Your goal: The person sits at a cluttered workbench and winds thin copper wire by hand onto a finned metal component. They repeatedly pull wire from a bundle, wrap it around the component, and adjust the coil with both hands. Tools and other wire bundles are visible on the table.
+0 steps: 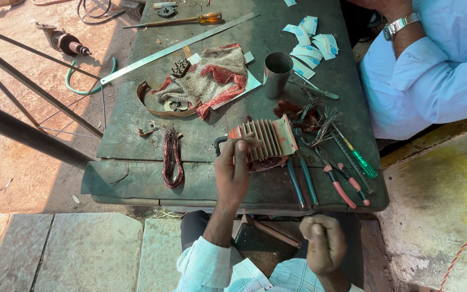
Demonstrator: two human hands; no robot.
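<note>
A loop of copper wire [172, 157] lies at the bench's [131, 130] near left. My left hand [233, 170] reaches out, fingers closed on the ribbed motor core [266, 140] at the bench's near middle; I'd judge it best pressed down steadily. My right hand [324, 244] hangs back near my lap, fisted; I cannot tell if it holds anything.

Pale mint checked shirt sleeves [206, 267], cuffs above bare wrists.
</note>
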